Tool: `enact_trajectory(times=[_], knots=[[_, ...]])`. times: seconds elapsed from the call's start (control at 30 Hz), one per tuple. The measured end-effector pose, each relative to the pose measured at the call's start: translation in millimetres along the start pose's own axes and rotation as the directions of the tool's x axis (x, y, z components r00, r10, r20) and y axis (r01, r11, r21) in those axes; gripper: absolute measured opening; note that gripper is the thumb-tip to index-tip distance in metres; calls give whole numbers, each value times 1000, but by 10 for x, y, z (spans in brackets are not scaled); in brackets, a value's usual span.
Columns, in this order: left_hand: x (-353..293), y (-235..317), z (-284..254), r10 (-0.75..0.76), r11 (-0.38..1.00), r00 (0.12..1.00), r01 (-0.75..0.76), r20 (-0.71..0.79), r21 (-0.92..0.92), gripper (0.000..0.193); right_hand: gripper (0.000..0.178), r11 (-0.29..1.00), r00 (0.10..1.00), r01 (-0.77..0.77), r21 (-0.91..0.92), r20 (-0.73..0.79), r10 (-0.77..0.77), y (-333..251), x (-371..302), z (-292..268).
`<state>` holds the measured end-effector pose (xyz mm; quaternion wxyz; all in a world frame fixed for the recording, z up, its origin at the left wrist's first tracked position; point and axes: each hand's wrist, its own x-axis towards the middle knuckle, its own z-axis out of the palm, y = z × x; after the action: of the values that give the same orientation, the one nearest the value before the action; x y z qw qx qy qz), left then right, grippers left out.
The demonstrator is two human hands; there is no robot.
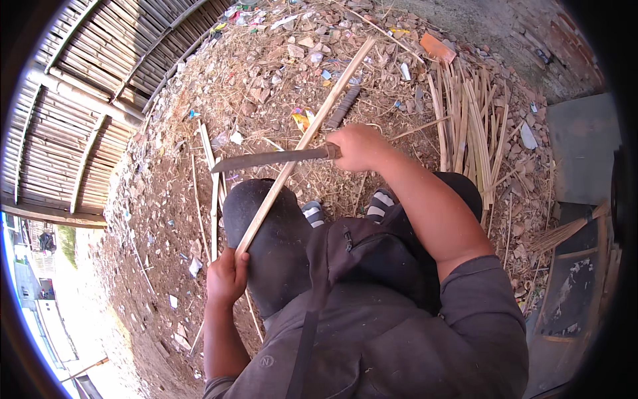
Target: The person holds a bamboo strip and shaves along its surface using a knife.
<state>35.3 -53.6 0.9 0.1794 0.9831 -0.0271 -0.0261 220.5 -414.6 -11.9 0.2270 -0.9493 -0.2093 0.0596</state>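
My left hand (226, 275) is closed around the near end of a long pale bamboo strip (307, 138). The strip slants up and away to the right, passing over my left knee. In my right hand (359, 147) is the handle of a machete (272, 158). Its dark, slightly curved blade points left and lies across the strip; whether the edge touches the wood I cannot tell. A dark ridged rod-like piece (344, 106) lies on the ground just beyond my right hand.
A pile of split bamboo strips (473, 126) lies on the ground to the right. More strips (214, 193) lie left of my left knee. An orange brick piece (437, 48) sits at the back, a bamboo fence (100, 100) at the far left, and a twig broom (565, 233) at the right.
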Motion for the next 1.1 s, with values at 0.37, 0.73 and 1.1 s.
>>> enact_trajectory(times=[0.37, 0.73, 1.1], knots=[[42, -25, -23, 28, 999, 999, -27, 24, -35, 38, 28, 995, 994, 99, 2, -45, -99, 110, 45, 208], [78, -46, 18, 15, 986, 1000, -12, 12, -168, 37, 24, 998, 1000, 5, 65, 14, -6, -128, 3, 20], [77, -91, 78, 32, 992, 999, -34, -22, -124, 35, 27, 990, 991, 32, 139, -137, -13, 44, 63, 161]])
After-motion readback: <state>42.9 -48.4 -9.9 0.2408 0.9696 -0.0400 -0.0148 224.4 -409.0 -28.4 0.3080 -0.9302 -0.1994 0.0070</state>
